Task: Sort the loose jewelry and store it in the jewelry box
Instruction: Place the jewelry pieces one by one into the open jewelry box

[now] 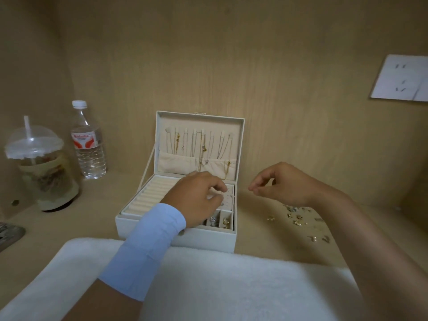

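White towel [208, 286], left hand [196, 198] over jewelry box [176, 239], right hand [284, 184] pinched

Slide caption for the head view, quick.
Left hand over the open jewelry box, right hand beside it, loose jewelry on the desk.

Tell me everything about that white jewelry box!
The jewelry box is off-white, rectangular, and stands on the wooden table, its lid raised upright. Thin necklaces hang inside the lid above a cloth pocket. Its cream inside holds ring rolls on the left, a panel with small holes, and little compartments with earrings at the front right. The left hand reaches over it.
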Available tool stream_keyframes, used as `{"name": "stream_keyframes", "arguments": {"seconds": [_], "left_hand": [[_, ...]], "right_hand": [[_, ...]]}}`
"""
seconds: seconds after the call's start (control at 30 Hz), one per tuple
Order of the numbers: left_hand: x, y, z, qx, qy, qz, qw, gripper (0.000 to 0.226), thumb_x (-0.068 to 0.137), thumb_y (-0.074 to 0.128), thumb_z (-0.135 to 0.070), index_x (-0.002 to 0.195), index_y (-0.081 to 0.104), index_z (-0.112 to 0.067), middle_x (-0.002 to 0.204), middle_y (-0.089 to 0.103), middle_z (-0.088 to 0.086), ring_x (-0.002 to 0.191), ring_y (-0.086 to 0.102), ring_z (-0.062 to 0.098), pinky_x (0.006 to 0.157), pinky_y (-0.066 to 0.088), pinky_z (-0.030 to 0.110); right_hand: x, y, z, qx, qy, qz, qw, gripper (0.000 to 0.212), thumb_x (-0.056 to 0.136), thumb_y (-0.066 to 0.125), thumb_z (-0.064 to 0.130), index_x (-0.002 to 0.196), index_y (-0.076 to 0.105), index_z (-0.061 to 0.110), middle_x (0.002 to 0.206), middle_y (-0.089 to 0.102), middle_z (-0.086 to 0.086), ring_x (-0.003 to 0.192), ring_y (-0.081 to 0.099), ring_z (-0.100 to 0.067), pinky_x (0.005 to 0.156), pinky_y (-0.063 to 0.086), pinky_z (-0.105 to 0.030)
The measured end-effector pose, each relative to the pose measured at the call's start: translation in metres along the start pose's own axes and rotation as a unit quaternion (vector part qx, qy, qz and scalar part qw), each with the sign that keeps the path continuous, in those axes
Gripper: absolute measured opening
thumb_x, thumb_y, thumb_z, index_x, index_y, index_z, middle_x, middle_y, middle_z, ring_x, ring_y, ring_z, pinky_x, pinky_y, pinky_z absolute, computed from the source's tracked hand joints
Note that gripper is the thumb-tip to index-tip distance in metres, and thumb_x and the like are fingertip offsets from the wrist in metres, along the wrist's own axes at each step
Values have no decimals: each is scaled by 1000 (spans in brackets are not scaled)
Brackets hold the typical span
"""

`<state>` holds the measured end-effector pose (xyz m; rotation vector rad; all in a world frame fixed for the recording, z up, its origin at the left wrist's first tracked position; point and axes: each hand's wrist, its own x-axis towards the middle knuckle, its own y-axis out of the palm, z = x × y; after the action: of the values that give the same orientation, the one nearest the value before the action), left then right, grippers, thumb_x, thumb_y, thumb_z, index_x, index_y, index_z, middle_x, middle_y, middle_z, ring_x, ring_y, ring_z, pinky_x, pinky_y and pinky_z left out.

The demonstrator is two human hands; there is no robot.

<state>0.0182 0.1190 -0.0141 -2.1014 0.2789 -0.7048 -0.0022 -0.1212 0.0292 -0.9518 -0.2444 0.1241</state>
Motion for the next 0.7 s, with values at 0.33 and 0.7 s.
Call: {"name": "stream_keyframes", "arguments": {"seconds": [0.33, 0.7], "left_hand": [[48, 54, -84, 85, -2, 129, 988, 19, 88, 61, -28, 105, 70, -32, 108, 68, -11, 101, 61, 14, 91, 48, 27], [65, 99, -87, 156, -86, 190, 966, 27, 80, 67, -41, 105, 68, -30, 104, 69, -6, 96, 65, 21, 89, 53, 34]], "right_hand": [[-20, -3, -65, -130, 92, 56, 986, 26, 82, 69, 16, 99, 79, 33, 80, 67, 21, 82, 65, -3, 80, 53, -23], [-9, 15, -90, -101, 85, 46, 990, 11, 80, 75, 36, 87, 79, 28, 89, 76, 10, 86, 69, -11, 82, 56, -33]]}}
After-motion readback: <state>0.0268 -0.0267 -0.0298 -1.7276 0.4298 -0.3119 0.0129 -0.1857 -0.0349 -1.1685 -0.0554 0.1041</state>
